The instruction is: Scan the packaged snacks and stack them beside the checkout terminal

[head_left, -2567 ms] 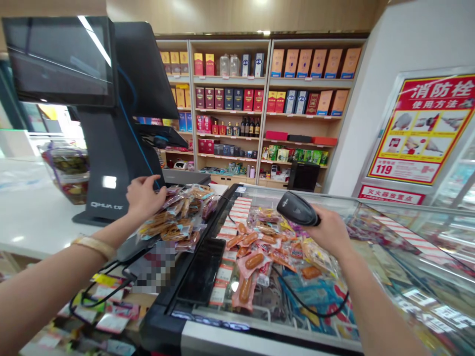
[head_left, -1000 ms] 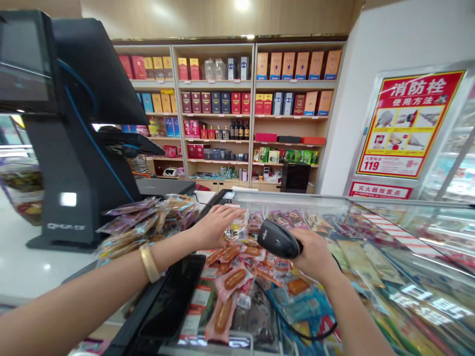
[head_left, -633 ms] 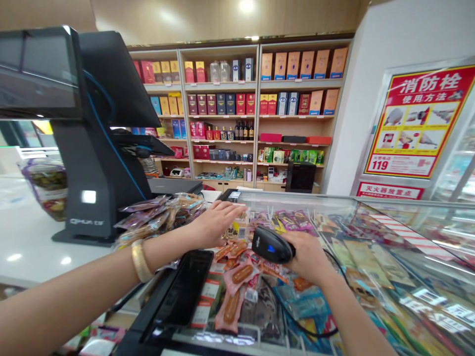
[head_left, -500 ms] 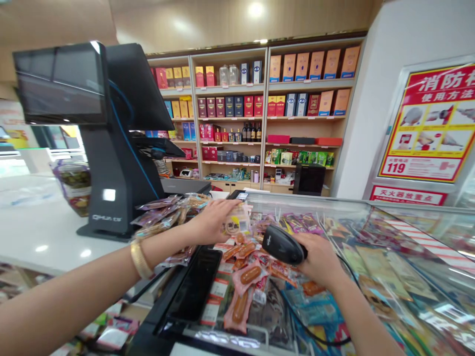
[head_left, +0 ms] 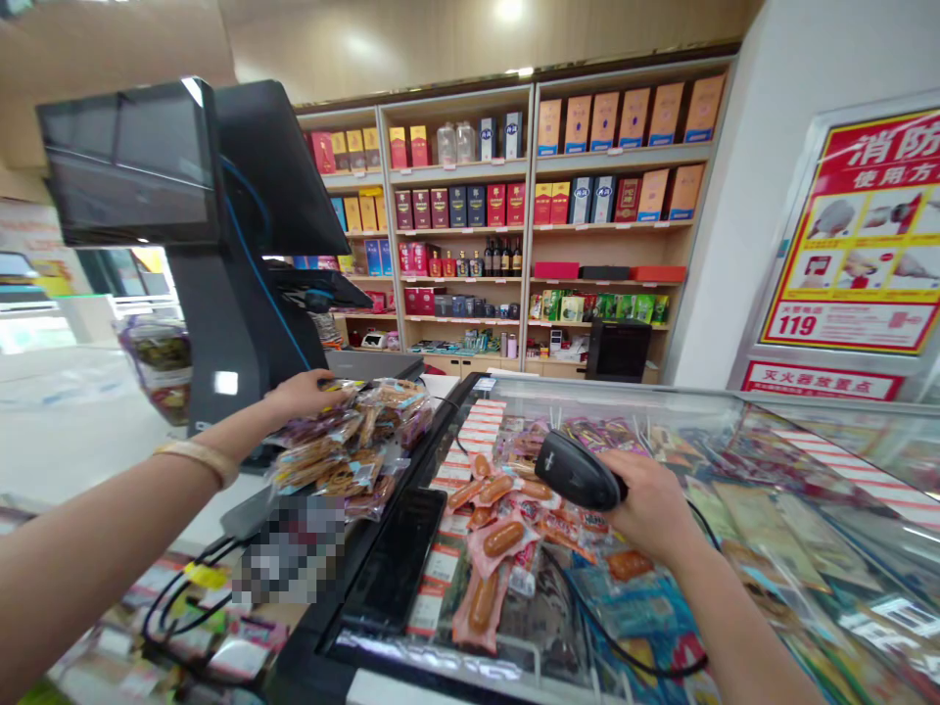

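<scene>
Head view: left hand (head_left: 303, 395) at the packet pile (head_left: 349, 450), right hand (head_left: 650, 504) on the barcode scanner (head_left: 577, 472).
The left hand has shifted from near the scanner's nose to the pile, left of the glass case (head_left: 397, 687); whether it grips a packet cannot be told. The right hand holds the scanner above sausage packets (head_left: 503, 537). No hand-held packet faces it now, suggesting a pause between readings.

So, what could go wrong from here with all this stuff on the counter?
The packet pile by the left hand looks loose and uneven, so packets might slide off. The black phone lies right beside it and could get knocked or covered. The black cord loops close to the wrapped sausages; moving the scanner in the right hand might snag it and shift them.
</scene>
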Demonstrator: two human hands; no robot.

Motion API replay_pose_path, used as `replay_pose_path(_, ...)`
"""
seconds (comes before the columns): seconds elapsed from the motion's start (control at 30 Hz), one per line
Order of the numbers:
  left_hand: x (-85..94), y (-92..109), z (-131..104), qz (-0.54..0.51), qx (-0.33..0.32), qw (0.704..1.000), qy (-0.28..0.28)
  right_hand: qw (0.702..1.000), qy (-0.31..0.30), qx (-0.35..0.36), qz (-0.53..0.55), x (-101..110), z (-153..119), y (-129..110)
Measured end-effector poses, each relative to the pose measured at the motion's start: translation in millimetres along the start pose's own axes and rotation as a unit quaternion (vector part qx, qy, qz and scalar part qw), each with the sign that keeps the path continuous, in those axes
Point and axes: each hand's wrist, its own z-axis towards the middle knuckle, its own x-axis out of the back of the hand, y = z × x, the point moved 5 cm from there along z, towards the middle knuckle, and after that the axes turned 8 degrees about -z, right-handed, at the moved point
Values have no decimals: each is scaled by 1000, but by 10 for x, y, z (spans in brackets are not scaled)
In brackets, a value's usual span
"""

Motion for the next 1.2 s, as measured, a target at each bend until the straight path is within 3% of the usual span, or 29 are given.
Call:
replay_pose_path(0.1, -52, 292, -132, 40, -94, 991, 82, 1000, 12, -20, -21, 36, -14, 138)
replay_pose_path(0.17, -245, 630, -313, 23, -203, 976, 79, 998, 35, -44, -38, 68, -32, 252)
replay_pose_path(0.27, -773, 1167, -647, -36, -309, 949, -52, 991, 71, -83, -73, 99, -65, 403)
replay_pose_path(0.4, -1543, 1735, -947, -80, -339, 910, -224, 990, 66, -98, -80, 58, -84, 475)
replay_pose_path(0.5, -1968, 1935, -912, -77, -302, 902, -298, 990, 63, -108, -68, 42, -84, 458)
replay_pose_path(0.63, -2237, 2035, -745, -61, -298, 892, -336, 992, 34, -107, -59, 50, -58, 395)
replay_pose_path(0.73, -2292, 2069, -695, -55, -303, 886, -347, 991, -10, -123, -50, 61, -36, 371)
replay_pose_path(0.83, -2238, 2116, -723, -53, -314, 889, -331, 988, -53, -140, -35, 67, -22, 356)
replay_pose_path(0.97, -1941, 2199, -786, -31, -386, 898, -208, 984, -102, -147, -21, 54, -6, 320)
replay_pose_path(1.07, -1670, 2234, -874, 11, -481, 869, -116, 981, -125, -146, -25, 37, 8, 276)
replay_pose_path(1.2, -1451, 2200, -945, 53, -532, 841, -84, 981, -142, -131, -27, 11, 24, 208)
